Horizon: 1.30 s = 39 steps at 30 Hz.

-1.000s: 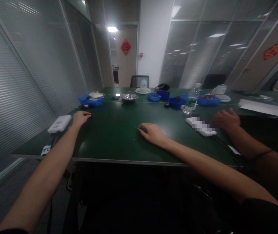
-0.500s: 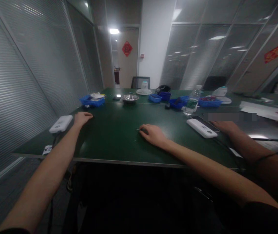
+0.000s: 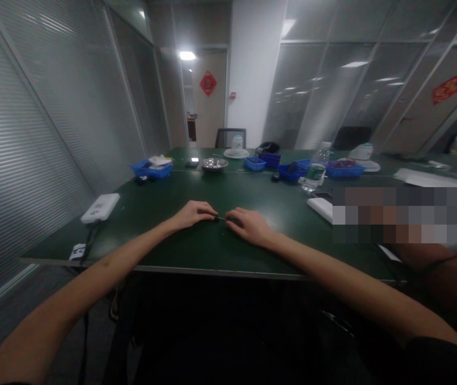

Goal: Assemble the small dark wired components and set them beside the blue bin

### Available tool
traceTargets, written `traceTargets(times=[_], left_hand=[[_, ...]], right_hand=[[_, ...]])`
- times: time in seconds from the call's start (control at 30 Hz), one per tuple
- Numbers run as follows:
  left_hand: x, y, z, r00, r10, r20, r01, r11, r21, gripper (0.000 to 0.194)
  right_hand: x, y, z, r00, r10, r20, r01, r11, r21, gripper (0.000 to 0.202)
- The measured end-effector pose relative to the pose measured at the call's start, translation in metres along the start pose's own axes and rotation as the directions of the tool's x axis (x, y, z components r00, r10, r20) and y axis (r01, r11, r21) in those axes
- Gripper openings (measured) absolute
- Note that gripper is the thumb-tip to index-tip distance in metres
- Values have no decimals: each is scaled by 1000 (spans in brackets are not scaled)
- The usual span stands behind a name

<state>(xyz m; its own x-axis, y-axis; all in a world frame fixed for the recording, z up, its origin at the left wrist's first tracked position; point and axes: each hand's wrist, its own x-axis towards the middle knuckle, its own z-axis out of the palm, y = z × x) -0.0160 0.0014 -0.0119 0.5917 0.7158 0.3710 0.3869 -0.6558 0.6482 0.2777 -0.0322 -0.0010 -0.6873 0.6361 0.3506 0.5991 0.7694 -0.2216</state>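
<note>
My left hand (image 3: 194,214) rests low over the green table, thumb and fingers pinched on a small dark piece (image 3: 216,218) whose kind I cannot make out. Facing it, my right hand (image 3: 248,224) has its fingers closed round a thin metal rod (image 3: 222,218). The rod's tip points left and meets the dark piece or ends right beside it. Its other end is hidden in my right fingers. Only a small gap separates the two hands.
White power banks (image 3: 100,208) with cables lie at left and right. Farther back are a blue tray (image 3: 152,169), a steel bowl (image 3: 214,165), several blue baskets (image 3: 254,163) and a water bottle (image 3: 316,170). Another person's arm (image 3: 432,256) reaches in from the right.
My left hand has moved right, from beside the left power bank to the rod's tip, with the dark piece in its fingers. My right hand has stayed nearly in place.
</note>
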Motion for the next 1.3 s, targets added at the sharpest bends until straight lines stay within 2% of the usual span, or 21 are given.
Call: traceTargets(times=[0.1,0.3,0.53,0.67,0.8,0.97,1.17,1.3], left_hand=[[0,7,5,1000,27,-10,-27,1000,-6,23],[-1,5,4,999,51,-16,-51,999,1,21],[2,12,9,997,74,22,-73,997,-19,21],[1,15,10,996,54,66,-50,997,-65,29],[1,13,10,995,23,96,-16,997,-76,36],[2,14,8,990,54,130,-56,998,16,32],[3,16,9,991,60,121,-69,995,74,30],[3,8,3,997,-2,81,0,999,33,31]], right_hand=[[0,2,3,1000,-22,-1,22,1000,-2,30],[-2,2,1,999,-51,-7,52,999,17,29],[0,2,3,996,-86,12,85,996,16,31],[1,2,2,995,-97,10,96,994,52,31],[1,0,2,999,-53,-10,54,997,56,30],[2,-4,-1,1000,-4,6,4,999,31,29],[1,-7,-5,998,48,42,-48,999,-6,30],[2,-4,-4,992,126,30,-125,992,-35,29]])
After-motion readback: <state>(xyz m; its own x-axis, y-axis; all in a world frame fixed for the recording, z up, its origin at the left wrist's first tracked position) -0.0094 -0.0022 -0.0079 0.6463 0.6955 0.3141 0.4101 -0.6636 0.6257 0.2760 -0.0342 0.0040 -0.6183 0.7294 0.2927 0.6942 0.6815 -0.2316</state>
